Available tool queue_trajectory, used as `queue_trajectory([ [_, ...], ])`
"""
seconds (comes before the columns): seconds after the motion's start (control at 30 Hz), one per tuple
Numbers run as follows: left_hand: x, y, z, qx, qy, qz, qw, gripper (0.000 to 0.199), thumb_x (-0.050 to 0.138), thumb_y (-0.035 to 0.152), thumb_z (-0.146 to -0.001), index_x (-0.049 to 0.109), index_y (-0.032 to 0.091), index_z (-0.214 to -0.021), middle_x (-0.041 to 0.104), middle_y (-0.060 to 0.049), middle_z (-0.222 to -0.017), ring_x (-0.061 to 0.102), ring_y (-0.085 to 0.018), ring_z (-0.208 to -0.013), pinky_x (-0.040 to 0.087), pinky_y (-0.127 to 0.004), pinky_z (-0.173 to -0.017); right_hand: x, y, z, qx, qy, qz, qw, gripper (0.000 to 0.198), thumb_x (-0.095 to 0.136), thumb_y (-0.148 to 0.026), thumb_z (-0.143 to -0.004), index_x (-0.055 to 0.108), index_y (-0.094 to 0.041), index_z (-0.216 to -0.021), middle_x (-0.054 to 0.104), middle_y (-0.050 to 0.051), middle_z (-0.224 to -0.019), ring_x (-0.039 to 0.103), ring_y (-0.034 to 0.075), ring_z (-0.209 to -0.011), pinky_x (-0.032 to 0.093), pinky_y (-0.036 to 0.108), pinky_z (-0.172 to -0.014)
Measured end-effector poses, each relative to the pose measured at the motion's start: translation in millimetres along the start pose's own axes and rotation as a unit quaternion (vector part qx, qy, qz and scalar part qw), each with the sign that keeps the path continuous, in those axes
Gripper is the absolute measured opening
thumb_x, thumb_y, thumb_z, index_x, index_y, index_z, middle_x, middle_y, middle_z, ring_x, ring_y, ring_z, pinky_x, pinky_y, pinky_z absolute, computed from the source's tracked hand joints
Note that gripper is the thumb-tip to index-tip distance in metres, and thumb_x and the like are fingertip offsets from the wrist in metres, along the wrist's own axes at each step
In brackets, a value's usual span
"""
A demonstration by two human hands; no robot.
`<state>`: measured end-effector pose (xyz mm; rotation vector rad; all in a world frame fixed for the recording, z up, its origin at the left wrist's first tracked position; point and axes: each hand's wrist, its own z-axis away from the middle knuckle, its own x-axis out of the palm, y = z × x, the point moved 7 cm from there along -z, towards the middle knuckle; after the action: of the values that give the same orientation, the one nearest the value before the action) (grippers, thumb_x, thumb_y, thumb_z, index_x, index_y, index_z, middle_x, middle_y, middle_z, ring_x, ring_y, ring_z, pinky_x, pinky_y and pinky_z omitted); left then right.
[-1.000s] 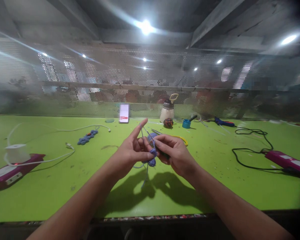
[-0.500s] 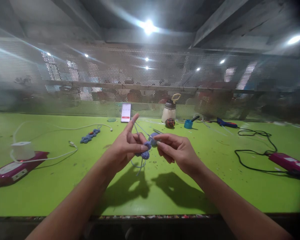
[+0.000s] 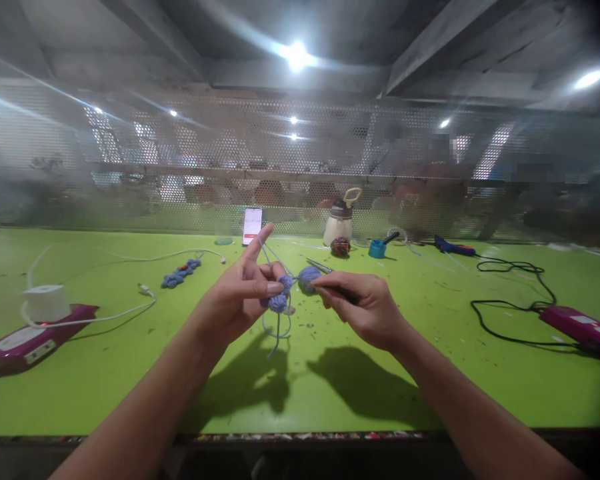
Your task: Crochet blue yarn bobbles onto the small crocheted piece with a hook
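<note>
My left hand (image 3: 247, 283) pinches a small purple-blue crochet piece (image 3: 279, 302) between thumb and fingers. Its index finger points up with yarn looped over it, and a loose yarn tail (image 3: 279, 333) hangs below the piece. My right hand (image 3: 363, 300) is closed on a thin crochet hook (image 3: 298, 279), whose tip reaches toward the crochet piece. Behind the hook, a ball of purple-blue yarn (image 3: 307, 279) rests on the green table. Scissors (image 3: 320, 265) lie just beyond my right fingers, partly hidden.
On the green table (image 3: 130, 380), a finished-looking crochet strip (image 3: 181, 273) lies left. A phone (image 3: 253, 225), bottle (image 3: 339, 223), dark yarn ball (image 3: 340, 247) and blue tape-like roll (image 3: 377, 249) stand at the back. Power strips (image 3: 35, 340) and cables flank both sides; a glue gun (image 3: 453, 247) lies right.
My left hand has shifted slightly left with the crochet piece. My right hand has moved a little right, so the two hands are farther apart and more of the yarn ball shows.
</note>
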<state>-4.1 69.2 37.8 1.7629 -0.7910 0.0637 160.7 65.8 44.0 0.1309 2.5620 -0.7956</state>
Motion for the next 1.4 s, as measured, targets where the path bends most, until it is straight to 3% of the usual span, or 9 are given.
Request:
queue_trajectory([
  [0.17,-6,2,-2,0.013,0.035,0.02,0.999,0.106,0.071,-0.002,-0.062,0.02,0.02,-0.152,0.064,0.0,-0.074,0.054,-0.01,-0.061,0.042,-0.023,-0.059,0,1,0,0.038,-0.007,-0.072,0.997,0.012,0.066,-0.023,-0.087,0.076,-0.02,-0.091,0.062,0.0,-0.063,0.043,0.008,-0.046,0.033,0.025,-0.043],
  [0.33,1,-11,-4,-0.025,0.004,-0.102,0.995,0.101,0.072,-0.001,-0.064,0.025,0.02,-0.151,0.062,0.0,-0.073,0.055,-0.012,-0.063,0.044,-0.024,-0.058,15,20,4,0.161,-0.026,-0.265,0.951,0.014,0.068,-0.03,-0.084,0.074,-0.018,-0.087,0.057,-0.002,-0.055,0.039,0.005,-0.039,0.025,0.022,-0.036],
  [0.47,7,-22,-4,-0.045,-0.028,-0.178,0.983,0.098,0.074,0.007,-0.068,0.025,0.021,-0.152,0.061,0.001,-0.073,0.056,-0.013,-0.065,0.048,-0.027,-0.061,18,28,3,0.199,-0.006,-0.282,0.939,0.016,0.071,-0.031,-0.08,0.072,-0.017,-0.086,0.057,-0.003,-0.056,0.04,0.005,-0.039,0.025,0.021,-0.036],
  [0.57,6,-23,-5,-0.008,-0.017,-0.246,0.969,0.107,0.073,0.007,-0.07,0.011,0.026,-0.155,0.062,0.001,-0.071,0.057,-0.014,-0.063,0.048,-0.028,-0.061,22,33,4,0.245,-0.003,-0.285,0.927,0.022,0.072,-0.034,-0.078,0.071,-0.017,-0.092,0.057,-0.004,-0.055,0.038,0.005,-0.037,0.022,0.021,-0.035],
  [0.7,7,-24,-6,0.046,0.005,-0.32,0.946,0.102,0.07,0.003,-0.071,0.016,0.026,-0.155,0.062,0.001,-0.072,0.057,-0.014,-0.064,0.045,-0.028,-0.063,30,40,7,0.294,0.004,-0.282,0.913,0.029,0.078,-0.038,-0.071,0.069,-0.017,-0.088,0.05,-0.007,-0.047,0.032,0.004,-0.036,0.019,0.021,-0.036],
  [0.9,14,-33,-8,-0.007,-0.017,-0.24,0.971,0.105,0.072,0.002,-0.068,0.017,0.024,-0.154,0.064,-0.001,-0.082,0.061,-0.016,-0.077,0.047,-0.033,-0.075,24,48,7,0.321,0.053,-0.3,0.897,0.036,0.082,-0.045,-0.063,0.06,-0.017,-0.072,0.047,-0.008,-0.047,0.031,0.003,-0.036,0.018,0.02,-0.037],
  [1.1,4,-35,-8,-0.062,0.002,-0.151,0.986,0.105,0.076,0.001,-0.065,0.022,0.02,-0.153,0.066,0.0,-0.075,0.062,-0.015,-0.071,0.046,-0.031,-0.073,31,50,11,0.35,-0.001,-0.361,0.864,0.033,0.079,-0.04,-0.07,0.056,-0.017,-0.068,0.049,-0.007,-0.048,0.036,0.004,-0.037,0.018,0.019,-0.036],
  [1.2,-3,-40,-9,-0.087,0.017,-0.117,0.989,0.105,0.074,-0.003,-0.062,0.025,0.019,-0.152,0.068,-0.001,-0.075,0.063,-0.014,-0.07,0.046,-0.03,-0.073,34,51,12,0.363,0.007,-0.392,0.845,0.032,0.081,-0.037,-0.068,0.056,-0.016,-0.07,0.051,-0.007,-0.05,0.035,0.003,-0.036,0.017,0.018,-0.035],
  [1.4,-8,-45,-9,-0.106,0.048,-0.084,0.99,0.101,0.071,-0.006,-0.061,0.028,0.016,-0.15,0.07,-0.003,-0.077,0.063,-0.015,-0.072,0.044,-0.03,-0.075,35,58,14,0.372,0.032,-0.378,0.847,0.031,0.083,-0.035,-0.065,0.06,-0.015,-0.07,0.061,-0.003,-0.061,0.039,0.002,-0.037,0.02,0.018,-0.035],
])
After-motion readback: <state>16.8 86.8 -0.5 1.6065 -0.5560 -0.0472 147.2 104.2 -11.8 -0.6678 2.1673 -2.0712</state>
